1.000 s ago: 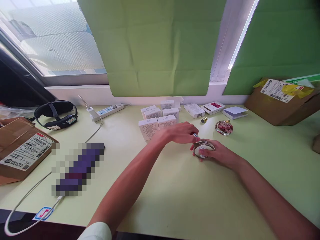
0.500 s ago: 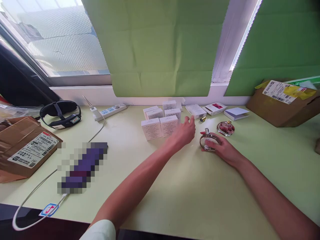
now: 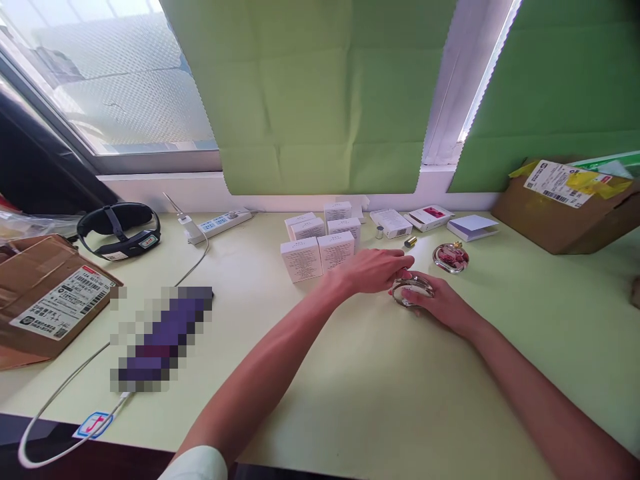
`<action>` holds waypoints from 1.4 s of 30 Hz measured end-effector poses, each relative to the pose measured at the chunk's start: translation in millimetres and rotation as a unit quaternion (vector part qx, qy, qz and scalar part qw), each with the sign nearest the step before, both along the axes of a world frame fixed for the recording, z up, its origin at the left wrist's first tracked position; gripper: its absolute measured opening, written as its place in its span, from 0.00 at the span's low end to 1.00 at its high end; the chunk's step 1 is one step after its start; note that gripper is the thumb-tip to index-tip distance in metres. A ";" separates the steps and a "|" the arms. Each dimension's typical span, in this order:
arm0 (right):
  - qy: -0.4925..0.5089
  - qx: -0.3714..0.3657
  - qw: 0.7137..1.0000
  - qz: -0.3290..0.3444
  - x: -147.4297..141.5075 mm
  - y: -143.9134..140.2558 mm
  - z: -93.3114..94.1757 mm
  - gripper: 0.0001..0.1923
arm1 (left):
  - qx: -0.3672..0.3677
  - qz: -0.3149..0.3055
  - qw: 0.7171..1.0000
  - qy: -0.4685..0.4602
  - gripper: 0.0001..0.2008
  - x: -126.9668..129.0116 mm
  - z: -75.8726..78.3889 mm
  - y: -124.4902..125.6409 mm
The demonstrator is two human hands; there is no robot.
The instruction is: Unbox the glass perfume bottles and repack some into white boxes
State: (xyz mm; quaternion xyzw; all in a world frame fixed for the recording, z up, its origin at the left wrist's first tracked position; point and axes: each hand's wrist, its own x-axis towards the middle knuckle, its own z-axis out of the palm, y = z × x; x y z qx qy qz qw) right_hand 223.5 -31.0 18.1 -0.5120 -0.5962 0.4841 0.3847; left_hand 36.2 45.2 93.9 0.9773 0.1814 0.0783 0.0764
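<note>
Open tabletop [image 3: 390, 393] in front of both hands, bare down to the near edge. Ahead, blocked: 6 white boxes [image 3: 320, 237] clustered just left of the left hand [image 3: 373, 270]; round pink bottle [image 3: 451, 257] near the right hand [image 3: 443, 303], beyond it. Small silver cap [image 3: 379, 232] and gold tube [image 3: 410, 241] in the gap between boxes and pink bottle. Far right closed off by cardboard carton [image 3: 570, 213]. Left side crossed by white cable [image 3: 75, 380].

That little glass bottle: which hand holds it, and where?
The right hand grips the round glass bottle by its body; the left hand has its fingertips at the bottle's top.
</note>
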 end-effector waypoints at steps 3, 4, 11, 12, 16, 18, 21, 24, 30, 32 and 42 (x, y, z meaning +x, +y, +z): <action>-0.021 0.029 0.999 -0.021 -1.4 2.1 -2.1 0.21 | -0.007 0.027 1.000 0.011 0.18 2.7 -2.6 -4.9; -0.028 0.040 0.998 -0.027 -1.8 2.6 -2.8 0.19 | -0.010 0.039 0.999 0.010 0.19 4.4 -4.0 -6.4; -0.050 0.076 0.992 -0.087 -2.0 5.7 -11.5 0.25 | -0.028 0.128 0.989 -0.066 0.23 6.9 -1.8 1.2; -0.052 0.074 0.991 -0.098 -1.6 6.6 -12.7 0.26 | -0.036 0.144 0.986 -0.082 0.23 4.7 0.3 3.8; -0.043 0.089 0.977 -0.189 0.7 10.6 -14.5 0.29 | -0.055 0.195 0.978 -0.041 0.24 2.9 -6.8 6.5; -0.065 0.119 0.963 -0.231 3.0 12.2 -14.1 0.29 | -0.048 0.228 0.972 0.008 0.23 10.2 -20.7 3.5; -0.122 0.122 0.948 -0.267 8.4 14.2 -13.9 0.28 | -0.035 0.259 0.965 0.019 0.20 23.3 -38.2 0.3; -0.149 0.103 0.938 -0.297 14.2 16.1 -15.7 0.29 | -0.003 0.265 0.964 -0.011 0.21 21.4 -32.9 4.3; -0.177 0.094 0.930 -0.309 19.5 19.7 -24.4 0.33 | 0.118 0.322 0.939 0.005 0.16 -29.8 18.2 17.9; -0.177 0.095 0.930 -0.307 20.9 20.7 -27.4 0.35 | 0.117 0.338 0.933 0.025 0.18 -44.5 28.3 19.0; -0.163 0.193 0.909 -0.331 9.7 16.2 -23.2 0.30 | 0.058 0.326 0.939 0.087 0.17 -59.4 25.8 30.1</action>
